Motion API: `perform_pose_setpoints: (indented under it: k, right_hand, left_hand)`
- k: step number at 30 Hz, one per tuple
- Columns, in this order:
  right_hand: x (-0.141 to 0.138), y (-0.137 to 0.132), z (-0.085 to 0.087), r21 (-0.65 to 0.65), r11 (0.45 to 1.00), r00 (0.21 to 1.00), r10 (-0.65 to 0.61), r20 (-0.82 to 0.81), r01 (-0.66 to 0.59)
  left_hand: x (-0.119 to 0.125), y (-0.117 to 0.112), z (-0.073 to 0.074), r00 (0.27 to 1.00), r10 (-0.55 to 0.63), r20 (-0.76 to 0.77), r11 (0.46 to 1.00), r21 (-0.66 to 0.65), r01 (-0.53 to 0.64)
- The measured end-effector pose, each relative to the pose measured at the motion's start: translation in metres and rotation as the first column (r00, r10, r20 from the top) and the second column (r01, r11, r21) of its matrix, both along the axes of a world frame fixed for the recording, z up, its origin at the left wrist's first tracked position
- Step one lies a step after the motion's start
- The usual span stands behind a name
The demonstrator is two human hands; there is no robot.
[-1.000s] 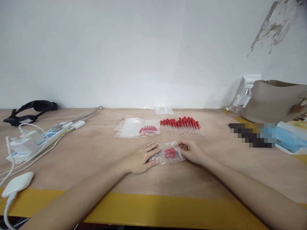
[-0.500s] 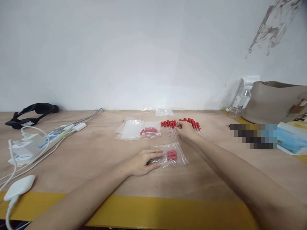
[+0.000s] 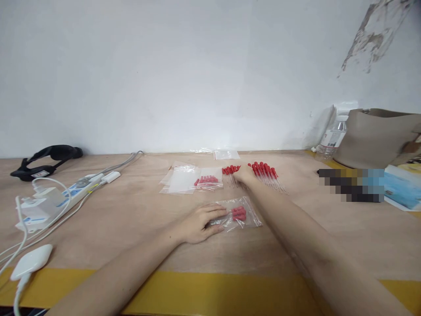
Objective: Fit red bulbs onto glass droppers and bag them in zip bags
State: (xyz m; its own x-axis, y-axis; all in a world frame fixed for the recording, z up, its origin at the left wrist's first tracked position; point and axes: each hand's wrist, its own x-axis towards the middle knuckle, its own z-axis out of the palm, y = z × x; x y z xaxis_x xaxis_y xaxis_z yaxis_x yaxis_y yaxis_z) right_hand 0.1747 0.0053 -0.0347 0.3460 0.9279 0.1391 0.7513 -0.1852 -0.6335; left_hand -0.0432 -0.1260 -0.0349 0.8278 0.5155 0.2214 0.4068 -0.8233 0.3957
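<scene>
My left hand [image 3: 202,223] lies with its fingers stretched out on a clear zip bag [image 3: 253,216], over the bag's left part. Inside that bag are a few droppers with red bulbs [image 3: 239,213]. My right hand [image 3: 245,175] reaches over the table with its fingers pinched together at a row of red-bulbed droppers [image 3: 230,169] with thin clear stems. A red bulb shows at its fingertips; the rest of the grip is partly hidden. Another group of the same droppers [image 3: 265,170] lies just right of that hand.
Left of the droppers lie a filled bag [image 3: 208,181] and several flat bags [image 3: 182,177]. One more bag [image 3: 226,155] is by the wall. A power strip [image 3: 70,195] with cables, a black headset strap [image 3: 48,162], a bottle [image 3: 333,138] and a grey bag [image 3: 368,138] stand at the sides.
My right hand has shifted slightly left along the dropper row, uncovering more of the right group. My left hand stays on the bag. The view has shifted a little.
</scene>
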Motion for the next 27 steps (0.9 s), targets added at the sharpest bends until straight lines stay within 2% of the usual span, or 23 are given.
perform_pose_setpoints:
  k: [3, 7, 10, 14, 16, 18, 22, 24, 27]
  right_hand:
    - [0.005, 0.004, 0.002, 0.016, 1.0, 0.995, 0.003, -0.098, -0.001]
    - [0.017, -0.005, 0.006, 0.035, 0.996, 0.952, 0.09, -0.294, -0.083]
    - [0.03, -0.033, 0.006, 0.084, 0.981, 0.876, 0.194, -0.442, -0.175]
    - [0.047, -0.084, -0.002, 0.172, 0.949, 0.776, 0.316, -0.546, -0.266]
    - [0.052, -0.104, -0.008, 0.26, 0.906, 0.646, 0.42, -0.637, -0.333]
    - [0.055, -0.114, -0.015, 0.33, 0.899, 0.589, 0.438, -0.679, -0.289]
    - [0.052, -0.114, -0.026, 0.378, 0.925, 0.605, 0.319, -0.73, -0.033]
    - [0.046, -0.111, -0.029, 0.36, 0.931, 0.579, 0.26, -0.773, 0.063]
    - [0.036, -0.111, -0.03, 0.313, 0.945, 0.503, 0.229, -0.833, 0.089]
  left_hand:
    - [0.0, 0.0, -0.001, 1.0, -0.002, -0.008, 1.0, 0.008, 0.002]
    - [-0.001, 0.0, 0.0, 1.0, 0.006, -0.024, 1.0, 0.015, -0.005]
    - [-0.001, 0.001, 0.0, 0.999, 0.006, -0.033, 1.0, 0.018, -0.005]
    - [0.0, 0.001, -0.001, 1.0, 0.02, -0.01, 1.0, 0.018, -0.02]
    - [0.001, 0.001, -0.002, 0.999, 0.032, -0.006, 0.999, 0.01, -0.032]
    - [0.0, 0.002, -0.003, 0.999, 0.038, -0.014, 0.999, 0.0, -0.038]
    - [-0.001, 0.002, -0.004, 0.999, 0.044, -0.023, 0.999, -0.007, -0.045]
    - [-0.001, 0.002, -0.004, 0.998, 0.057, -0.022, 0.998, -0.004, -0.057]
    - [-0.001, 0.001, -0.003, 0.998, 0.063, -0.024, 0.998, -0.001, -0.063]
